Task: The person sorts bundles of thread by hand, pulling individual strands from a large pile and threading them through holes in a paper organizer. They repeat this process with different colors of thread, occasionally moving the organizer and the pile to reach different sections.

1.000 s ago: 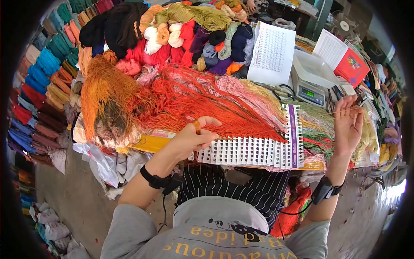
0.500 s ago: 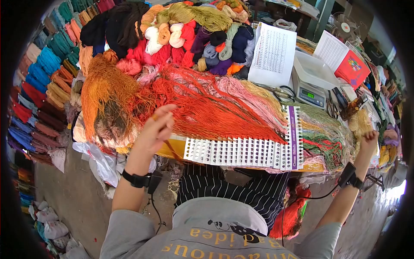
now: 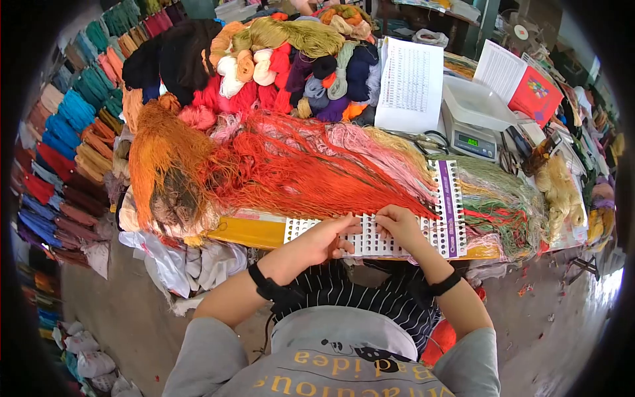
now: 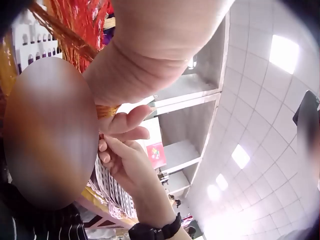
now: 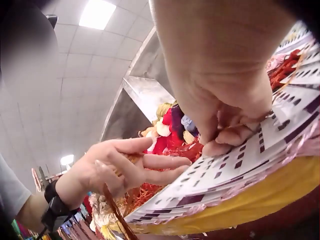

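My left hand [image 3: 324, 239] is over the white punched cards [image 3: 360, 245] with its fingers partly curled. It grips a bundle of orange-brown thread [image 5: 117, 212], whose tail hangs below the palm in the right wrist view. Close beside it, my right hand [image 3: 400, 228] has thumb and fingers pinched at the face of a card, the fingertips right among its holes. What lies between those fingertips is mostly hidden. The cards overlap like a fan along the near table edge, and long red-orange threads [image 3: 311, 178] spread out from them.
A purple-labelled strip [image 3: 451, 212] ends the card row. Piled skeins [image 3: 284, 66] rise behind the threads. To the right are a printed sheet [image 3: 410, 86], a digital scale [image 3: 473, 142], scissors [image 3: 433, 139] and a red booklet [image 3: 536, 96]. Loose orange thread [image 3: 169, 145] is heaped at left.
My right hand has come back from the pale skein at the far right to the cards. My left hand, with the orange-brown thread, has moved right and down to meet it.
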A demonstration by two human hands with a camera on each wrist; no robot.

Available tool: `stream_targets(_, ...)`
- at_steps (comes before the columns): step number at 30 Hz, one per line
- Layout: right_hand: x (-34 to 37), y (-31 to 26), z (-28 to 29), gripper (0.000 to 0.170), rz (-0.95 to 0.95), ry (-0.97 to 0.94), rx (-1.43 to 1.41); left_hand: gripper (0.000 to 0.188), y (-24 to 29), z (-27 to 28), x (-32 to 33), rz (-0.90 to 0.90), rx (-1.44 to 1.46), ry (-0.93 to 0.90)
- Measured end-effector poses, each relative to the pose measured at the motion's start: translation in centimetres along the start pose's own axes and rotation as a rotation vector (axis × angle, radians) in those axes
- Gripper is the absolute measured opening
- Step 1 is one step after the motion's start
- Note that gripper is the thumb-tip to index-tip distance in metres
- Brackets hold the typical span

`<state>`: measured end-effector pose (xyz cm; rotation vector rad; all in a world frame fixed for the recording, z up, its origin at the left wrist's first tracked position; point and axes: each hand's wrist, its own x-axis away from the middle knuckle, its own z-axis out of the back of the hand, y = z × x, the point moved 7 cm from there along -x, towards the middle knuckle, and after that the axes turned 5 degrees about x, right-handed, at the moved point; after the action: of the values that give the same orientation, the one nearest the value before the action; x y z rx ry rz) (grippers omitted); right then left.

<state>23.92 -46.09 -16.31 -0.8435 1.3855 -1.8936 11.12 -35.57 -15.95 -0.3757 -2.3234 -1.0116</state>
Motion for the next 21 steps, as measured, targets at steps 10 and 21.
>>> stream_targets(10, -0.5, 1.1, 0.3, 0.018, -0.08, 0.114, 0.115, 0.03, 1.6, -0.5, -3.2, -0.139, -0.371, 0.112)
stream_targets(21, -0.5, 0.8, -0.3, 0.016, -0.103, 0.017, 0.158, 0.014, 5.4, 1.0, -1.9, -0.25, -0.44, 0.055)
